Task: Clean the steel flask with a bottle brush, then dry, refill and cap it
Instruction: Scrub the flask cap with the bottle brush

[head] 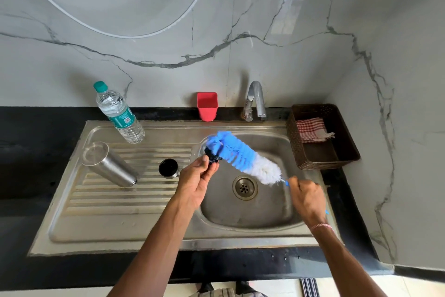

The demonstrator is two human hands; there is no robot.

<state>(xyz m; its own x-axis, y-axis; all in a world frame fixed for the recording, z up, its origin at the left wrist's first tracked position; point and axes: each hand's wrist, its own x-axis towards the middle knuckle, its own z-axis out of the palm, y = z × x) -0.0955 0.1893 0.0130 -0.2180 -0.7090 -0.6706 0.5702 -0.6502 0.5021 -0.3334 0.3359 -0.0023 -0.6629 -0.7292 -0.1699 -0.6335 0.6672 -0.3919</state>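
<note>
my left hand (pixel 197 178) pinches a small black flask stopper (pixel 213 156) over the sink basin (pixel 277 212). my right hand (pixel 307 198) is curled round the handle of the bottle brush (pixel 243 157), its soft bristles against the stopper. the steel flask (pixel 108 164) stands mouth-down on the drainboard (pixel 144 200), well apart to the left. i judge it rigid, light while empty and slick if wet, so i'd grip it round mid-body.

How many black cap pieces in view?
2. One black cap piece stands on the drainboard, beside the steel flask; the other is pinched in the left hand, against the bottle brush. No others visible.
</note>
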